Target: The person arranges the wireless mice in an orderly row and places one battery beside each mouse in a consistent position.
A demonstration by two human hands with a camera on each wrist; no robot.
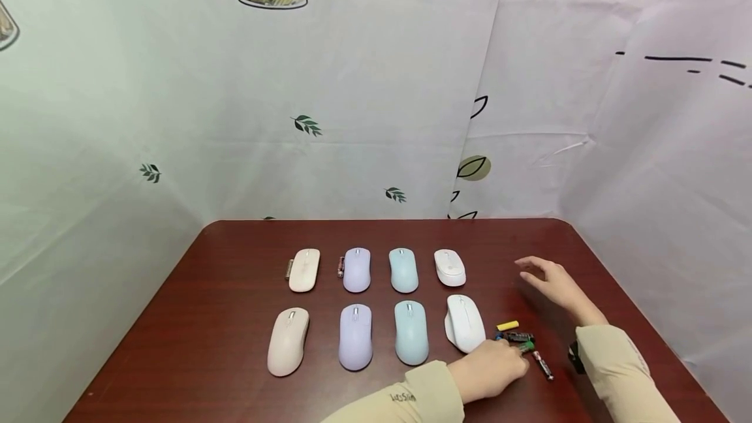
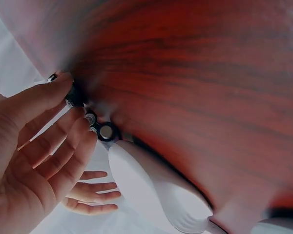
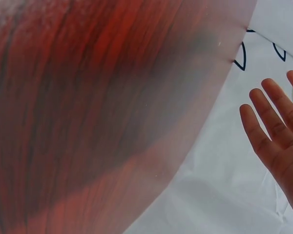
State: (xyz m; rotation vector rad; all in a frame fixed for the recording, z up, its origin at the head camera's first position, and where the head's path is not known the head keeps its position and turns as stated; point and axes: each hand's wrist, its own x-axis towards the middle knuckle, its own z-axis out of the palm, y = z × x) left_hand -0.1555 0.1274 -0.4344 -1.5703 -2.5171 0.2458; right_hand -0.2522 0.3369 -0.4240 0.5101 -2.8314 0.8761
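Note:
My left hand [image 1: 490, 369] reaches over a small group of loose batteries at the right of the table. Its thumb and fingertips pinch a battery [image 2: 75, 95], which looks dark in the left wrist view. Around those fingertips are a green battery [image 1: 525, 346], a black battery [image 1: 519, 337], a yellow battery [image 1: 508, 326] and a silver-and-dark battery [image 1: 543, 366]. Just left of them sits a white mouse [image 1: 467, 324]. My right hand [image 1: 557, 286] hovers above the table's right side, fingers loosely extended and holding nothing.
Two rows of mice span the dark red table [image 1: 194, 318]: beige [image 1: 288, 343], purple [image 1: 355, 338], light blue [image 1: 411, 333] and white ones. Batteries lie beside the back beige mouse [image 1: 305, 271] and the back purple mouse [image 1: 357, 271]. White patterned cloth [image 1: 352, 83] surrounds the table.

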